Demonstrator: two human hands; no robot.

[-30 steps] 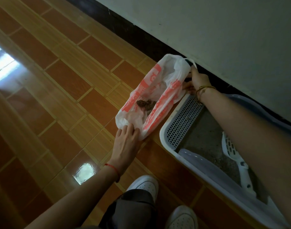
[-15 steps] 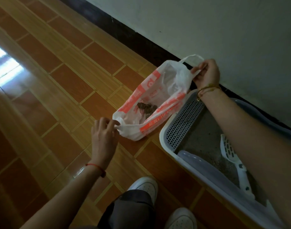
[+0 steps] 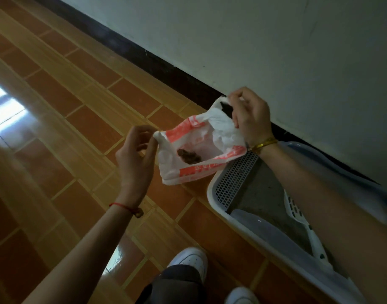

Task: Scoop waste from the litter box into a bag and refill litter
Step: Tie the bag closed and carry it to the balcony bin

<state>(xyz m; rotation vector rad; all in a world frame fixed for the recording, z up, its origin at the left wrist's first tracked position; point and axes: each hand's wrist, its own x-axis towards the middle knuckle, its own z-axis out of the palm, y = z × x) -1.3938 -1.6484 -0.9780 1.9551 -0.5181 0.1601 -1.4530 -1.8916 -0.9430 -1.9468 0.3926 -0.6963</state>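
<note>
Bag [image 3: 194,150] lifted just beside the litter box [image 3: 212,189], left hand [image 3: 136,154] pinching one handle, right hand [image 3: 250,116] pinching the other, mouth stretched wide probably to keep dark waste [image 3: 189,158] settled low, scoop [image 3: 297,212] resting inside the box.

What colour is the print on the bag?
Red-orange bands on a white bag, seen in the head view.

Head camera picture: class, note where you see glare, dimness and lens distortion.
Head view: window glare whitens the glossy orange tiled floor at the left edge; the grey perforated litter box and white slotted scoop lie in dim light; the dark baseboard runs steeply tilted, and the near forearms loom large, wide-angle effects.
</note>
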